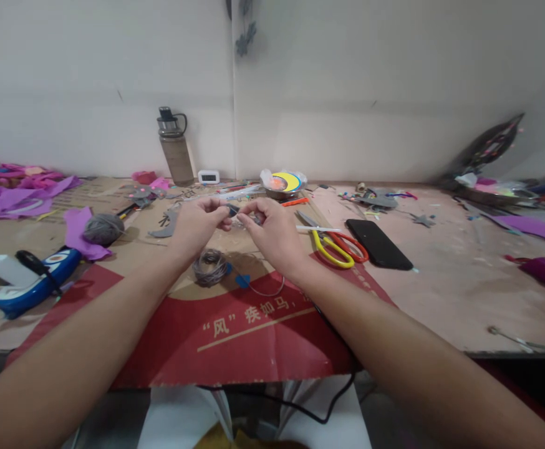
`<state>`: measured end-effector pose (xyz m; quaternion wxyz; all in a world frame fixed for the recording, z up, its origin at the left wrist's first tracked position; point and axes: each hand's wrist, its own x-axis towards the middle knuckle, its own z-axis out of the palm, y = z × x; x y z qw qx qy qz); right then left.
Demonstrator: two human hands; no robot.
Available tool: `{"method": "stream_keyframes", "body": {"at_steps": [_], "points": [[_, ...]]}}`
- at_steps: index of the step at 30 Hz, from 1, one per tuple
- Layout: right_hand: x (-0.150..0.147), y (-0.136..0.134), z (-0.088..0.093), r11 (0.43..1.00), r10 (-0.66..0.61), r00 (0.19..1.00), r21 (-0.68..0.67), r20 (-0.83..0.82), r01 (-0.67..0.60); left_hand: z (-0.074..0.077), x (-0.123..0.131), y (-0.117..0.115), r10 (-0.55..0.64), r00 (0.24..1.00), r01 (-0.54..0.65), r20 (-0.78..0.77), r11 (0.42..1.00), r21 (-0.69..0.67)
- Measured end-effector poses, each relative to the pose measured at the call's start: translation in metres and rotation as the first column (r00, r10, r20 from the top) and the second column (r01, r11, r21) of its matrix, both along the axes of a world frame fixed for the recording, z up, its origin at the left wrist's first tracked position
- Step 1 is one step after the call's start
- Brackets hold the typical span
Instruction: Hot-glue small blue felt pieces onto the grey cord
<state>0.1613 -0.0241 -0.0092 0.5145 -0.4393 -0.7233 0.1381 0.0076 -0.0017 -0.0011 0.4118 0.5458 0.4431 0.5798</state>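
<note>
Over red-printed cardboard (169, 349), left hand (201, 224) pinches small dark piece (232, 210); right hand (273, 232) sits just beside, grip I cannot tell. I judge piece light, soft, best held by edges.

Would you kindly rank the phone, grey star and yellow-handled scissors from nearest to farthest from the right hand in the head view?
1. Yellow-handled scissors, just right of the right hand.
2. Phone, right of the scissors.
3. Grey star, farthest right.

Lidded bottle (177, 156) by the far wall (347, 93), small white clock (208, 178) on its right, black phone (378, 244) at right, purple scraps (52, 193) far left
</note>
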Motion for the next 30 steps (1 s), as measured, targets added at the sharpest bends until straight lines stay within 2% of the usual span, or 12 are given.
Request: {"method": "stream_keyframes", "body": {"at_steps": [4,9,14,23,27,30], "points": [[-0.0037,0.0013,-0.0011,0.993,-0.006,0.99,-0.118,-0.142,-0.011,-0.0016,0.001,0.0015,-0.038,0.999,0.037,0.015,0.999,0.027],[-0.0048,0.0053,-0.0047,0.978,-0.005,0.962,-0.204,-0.273,-0.053,-0.0015,0.0012,-0.0006,-0.052,0.998,0.053,-0.021,0.998,0.04],[-0.0026,0.0079,-0.0053,0.976,-0.042,0.964,-0.219,-0.263,-0.017,-0.0024,0.0018,-0.0031,-0.091,0.995,0.094,-0.041,0.993,0.067],[-0.0005,0.0065,-0.0013,0.952,-0.102,0.948,-0.305,-0.303,0.005,-0.0022,0.0019,-0.0029,-0.174,0.984,0.175,-0.047,0.984,0.015],[-0.0016,0.0091,-0.0031,0.941,-0.029,0.924,-0.321,-0.38,-0.103,-0.0026,0.0024,-0.0036,-0.2,0.979,0.202,-0.045,0.979,0.034],[-0.0023,0.0096,-0.0037,0.931,0.014,0.876,-0.314,-0.481,-0.187,0.0001,0.0055,-0.0077,-0.227,0.974,0.227,-0.003,0.974,0.015]]}}
